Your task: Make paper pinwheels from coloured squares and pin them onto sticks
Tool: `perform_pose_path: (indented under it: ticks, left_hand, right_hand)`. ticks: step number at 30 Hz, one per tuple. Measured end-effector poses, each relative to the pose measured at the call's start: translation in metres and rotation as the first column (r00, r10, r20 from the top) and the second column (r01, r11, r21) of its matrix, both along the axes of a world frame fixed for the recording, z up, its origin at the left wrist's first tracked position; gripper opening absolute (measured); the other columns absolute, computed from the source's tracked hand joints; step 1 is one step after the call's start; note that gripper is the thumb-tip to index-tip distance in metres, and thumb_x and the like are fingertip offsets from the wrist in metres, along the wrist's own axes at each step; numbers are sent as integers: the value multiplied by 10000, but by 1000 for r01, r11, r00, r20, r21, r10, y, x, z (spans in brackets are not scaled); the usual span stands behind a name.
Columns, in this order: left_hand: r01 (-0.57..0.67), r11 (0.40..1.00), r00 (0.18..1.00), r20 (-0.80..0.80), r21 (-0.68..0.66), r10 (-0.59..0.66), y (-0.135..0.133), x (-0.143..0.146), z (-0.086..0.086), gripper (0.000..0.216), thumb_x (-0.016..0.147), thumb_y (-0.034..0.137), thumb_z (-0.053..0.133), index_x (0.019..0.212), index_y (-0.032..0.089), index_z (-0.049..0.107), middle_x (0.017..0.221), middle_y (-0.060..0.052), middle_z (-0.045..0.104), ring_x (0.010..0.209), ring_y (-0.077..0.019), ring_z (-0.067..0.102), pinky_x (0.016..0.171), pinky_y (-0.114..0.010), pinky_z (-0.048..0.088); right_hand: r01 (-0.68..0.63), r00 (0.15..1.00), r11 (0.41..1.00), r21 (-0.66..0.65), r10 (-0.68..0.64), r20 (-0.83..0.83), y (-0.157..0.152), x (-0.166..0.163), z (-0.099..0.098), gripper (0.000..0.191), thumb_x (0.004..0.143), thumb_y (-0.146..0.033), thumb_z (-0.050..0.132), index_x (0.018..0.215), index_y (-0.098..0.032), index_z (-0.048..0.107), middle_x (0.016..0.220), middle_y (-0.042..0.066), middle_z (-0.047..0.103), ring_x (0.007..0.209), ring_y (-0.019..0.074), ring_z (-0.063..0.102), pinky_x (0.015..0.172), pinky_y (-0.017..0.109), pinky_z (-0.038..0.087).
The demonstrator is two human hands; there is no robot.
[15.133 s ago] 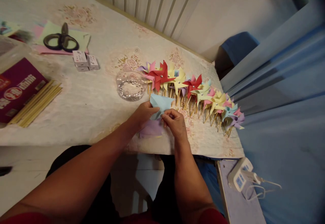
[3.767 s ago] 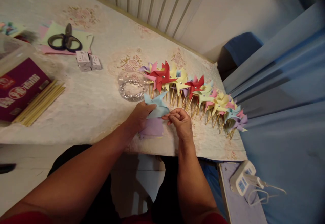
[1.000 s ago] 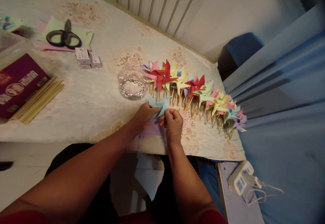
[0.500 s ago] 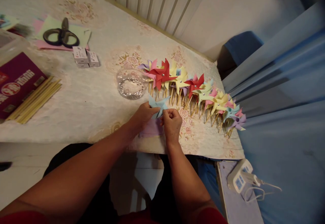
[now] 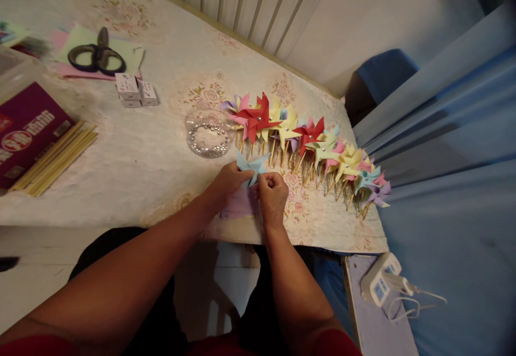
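Observation:
A light blue paper pinwheel (image 5: 253, 165) is held between my two hands, low over the table near its front edge. My left hand (image 5: 230, 179) is closed on its left side, thumb on top. My right hand (image 5: 273, 192) pinches its lower right blade, fingers curled; whether a pin is between them cannot be seen. Under my hands lies a purple paper sheet (image 5: 239, 204), partly covered. Just beyond stands a clear round container (image 5: 208, 134) with small shiny metal pieces in it.
Finished pinwheels on sticks (image 5: 310, 135) lie in a long row to the right. Leftward are black-handled scissors (image 5: 97, 59) on coloured paper, small white boxes (image 5: 135, 91), a purple box (image 5: 30, 135) and wooden sticks (image 5: 56, 159). A power strip (image 5: 382, 280) sits lower right.
Almost nothing differs. Both hands keep their hold on the blue pinwheel, with only a tiny shift of its blades.

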State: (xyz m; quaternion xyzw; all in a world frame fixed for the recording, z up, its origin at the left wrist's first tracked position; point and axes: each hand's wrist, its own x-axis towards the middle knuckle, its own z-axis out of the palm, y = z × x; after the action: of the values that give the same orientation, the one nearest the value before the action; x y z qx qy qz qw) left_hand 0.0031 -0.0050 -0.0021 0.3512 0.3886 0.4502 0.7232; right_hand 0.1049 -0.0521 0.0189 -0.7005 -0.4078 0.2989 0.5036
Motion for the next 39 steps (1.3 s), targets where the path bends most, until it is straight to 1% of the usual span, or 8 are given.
perform_pose_path:
  ticks: [16, 19, 22, 26, 29, 32, 36, 39]
  left_hand:
    - [13, 999, 999, -30, 49, -11, 2, -1, -9, 136, 619, 219, 665, 726, 147, 624, 663, 31, 610, 608, -104, 512, 568, -215, 392]
    - [13, 998, 999, -37, 56, -11, 1, -1, -6, 135, 626, 223, 658, 732, 149, 620, 669, 38, 608, 607, -96, 504, 560, -206, 383]
    - [10, 998, 998, -55, 60, -7, 0, -2, -2, 108, 623, 219, 647, 691, 149, 601, 617, 52, 567, 570, -82, 462, 529, -201, 350]
    - [21, 998, 999, -38, 56, -19, -3, -5, 3, 104, 627, 224, 642, 695, 152, 609, 604, 53, 563, 548, -82, 452, 524, -207, 349]
    - [4, 999, 1000, -28, 44, -3, -4, -9, 6, 113, 626, 225, 660, 699, 156, 607, 615, 40, 584, 558, -95, 479, 542, -219, 374]
    - [1, 1000, 999, -55, 9, -1, -5, -15, 10, 104, 619, 200, 678, 692, 160, 616, 605, 21, 599, 583, -124, 528, 553, -236, 397]
    - [30, 999, 994, -109, -20, -32, -6, -25, 12, 81, 617, 155, 689, 653, 165, 617, 553, 2, 592, 611, -169, 583, 563, -257, 420]
    - [62, 998, 989, -130, -16, -63, -7, -33, 15, 59, 643, 157, 676, 673, 162, 626, 575, -3, 607, 596, -159, 577, 559, -252, 419]
  right_hand:
    - [-46, 996, 999, -19, 47, 72, 1, 4, -4, 171, 775, -342, 586, 655, -222, 569, 544, -47, 555, 506, 133, 495, 521, 247, 402]
    - [-47, 996, 999, -8, 48, 77, 0, 4, -3, 177, 776, -342, 591, 650, -219, 572, 544, -49, 553, 507, 130, 492, 524, 247, 402]
    - [-48, 996, 999, 6, 48, 73, -1, 3, -2, 175, 777, -336, 599, 654, -211, 583, 551, -51, 554, 500, 121, 489, 521, 243, 401]
    - [-23, 1000, 999, 42, 23, -1, -6, 3, 3, 164, 789, -353, 604, 719, -205, 600, 551, -64, 551, 455, 108, 469, 466, 230, 376]
    - [-3, 1000, 995, 99, 5, -20, -11, 3, 13, 170, 788, -358, 621, 731, -201, 590, 539, -70, 552, 421, 97, 456, 431, 217, 351]
    - [-32, 999, 986, 162, 32, 5, -11, 1, 32, 176, 796, -363, 627, 745, -199, 590, 548, -67, 567, 419, 92, 464, 431, 211, 350]
    - [-164, 984, 964, 207, 145, 105, 7, -7, 64, 162, 804, -359, 620, 760, -204, 597, 572, -54, 586, 438, 101, 488, 448, 222, 374]
    - [-323, 929, 930, 175, 276, 247, 36, -18, 85, 126, 792, -324, 606, 745, -207, 608, 583, -41, 594, 476, 113, 513, 486, 232, 400]
